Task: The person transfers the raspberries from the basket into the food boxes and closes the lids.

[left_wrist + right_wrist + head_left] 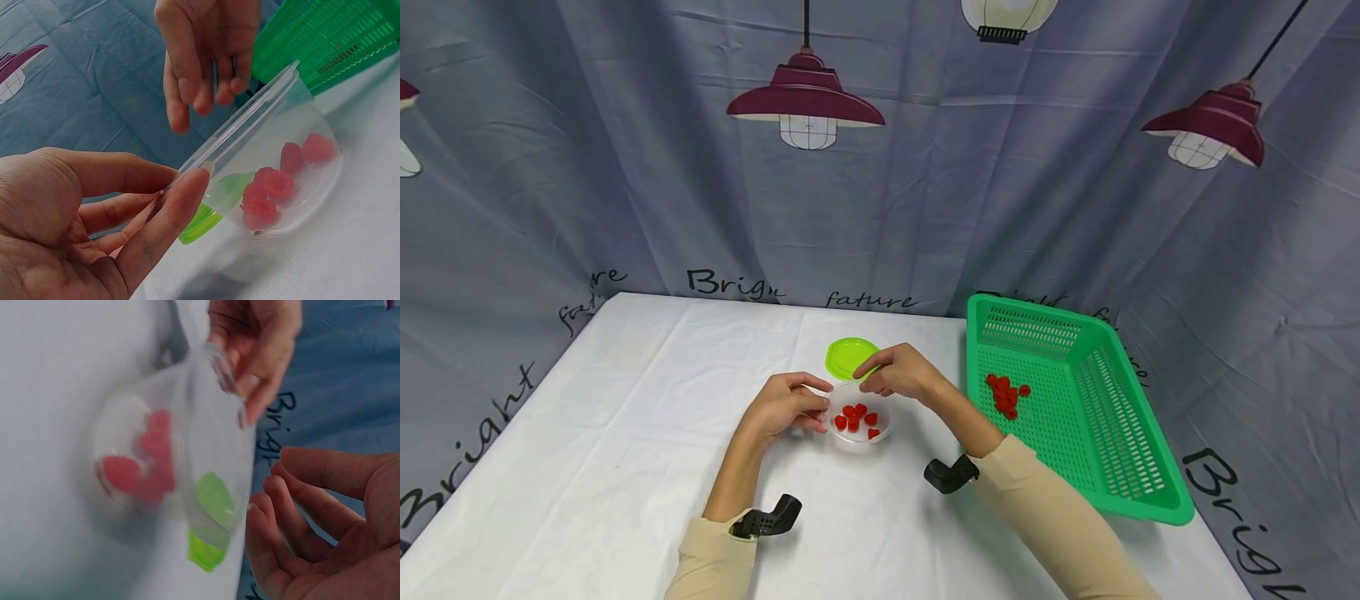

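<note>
A clear plastic bowl (852, 444) stands on the white table with several red raspberries (278, 184) lying in its bottom. My left hand (779, 406) pinches the bowl's left rim between thumb and fingers. Over the far right side of the bowl hovers my right hand (904, 372), its fingers loosely bent and nothing between them. In the right wrist view, the right hand's fingers (294, 519) are apart from the bowl's rim. A lime-green lid (848, 355) lies on the table just behind the bowl.
To the right stands a green perforated basket (1078, 400), tilted in view, with a cluster of more raspberries (1002, 395) in its left part. A grey curtain (880, 208) printed with lamps hangs behind the white table (647, 417).
</note>
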### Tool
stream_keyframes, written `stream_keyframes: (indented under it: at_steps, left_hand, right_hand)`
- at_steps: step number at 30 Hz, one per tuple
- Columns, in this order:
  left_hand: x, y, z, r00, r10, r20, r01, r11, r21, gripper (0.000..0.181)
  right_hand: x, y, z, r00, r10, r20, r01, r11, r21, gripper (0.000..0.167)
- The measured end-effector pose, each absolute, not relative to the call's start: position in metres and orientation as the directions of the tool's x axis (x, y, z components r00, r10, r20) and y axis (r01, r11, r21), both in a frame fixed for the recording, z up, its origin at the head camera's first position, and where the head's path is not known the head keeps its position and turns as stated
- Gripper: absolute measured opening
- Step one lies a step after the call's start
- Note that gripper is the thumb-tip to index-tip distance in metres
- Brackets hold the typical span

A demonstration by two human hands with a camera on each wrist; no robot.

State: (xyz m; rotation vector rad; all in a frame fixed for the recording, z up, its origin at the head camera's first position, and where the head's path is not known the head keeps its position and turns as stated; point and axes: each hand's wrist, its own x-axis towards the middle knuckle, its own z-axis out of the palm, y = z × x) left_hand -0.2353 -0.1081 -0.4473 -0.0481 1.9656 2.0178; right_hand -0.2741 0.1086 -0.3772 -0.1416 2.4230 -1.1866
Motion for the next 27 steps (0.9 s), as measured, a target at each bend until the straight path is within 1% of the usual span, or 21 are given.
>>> stream_keyframes:
  at_steps: [6, 9, 15, 21, 27]
  left_hand:
    - [-0.235, -0.108, -0.446, -0.947, 0.211, -0.240, -0.245, 0.007, 0.970, 0.035]
    - [-0.236, -0.109, -0.446, -0.948, 0.215, -0.233, -0.238, 0.007, 0.971, 0.035]
    - [-0.236, -0.109, -0.447, -0.949, 0.215, -0.232, -0.236, 0.008, 0.972, 0.032]
    - [-0.236, -0.108, -0.447, -0.951, 0.205, -0.231, -0.235, 0.008, 0.972, 0.033]
    - [-0.236, -0.108, -0.448, -0.949, 0.207, -0.238, -0.244, 0.000, 0.970, 0.034]
  right_hand:
    - [-0.282, 0.135, -0.354, -0.915, -0.242, -0.322, 0.118, 0.605, -0.788, 0.025]
    - [-0.286, 0.156, -0.343, -0.922, -0.217, -0.320, 0.130, 0.605, -0.786, 0.026]
    - [-0.293, 0.202, -0.327, -0.932, -0.173, -0.320, 0.153, 0.612, -0.776, 0.034]
    - [-0.298, 0.243, -0.322, -0.933, -0.177, -0.314, 0.140, 0.623, -0.770, 0.043]
    - [-0.299, 0.279, -0.330, -0.919, -0.221, -0.326, 0.116, 0.638, -0.761, 0.047]
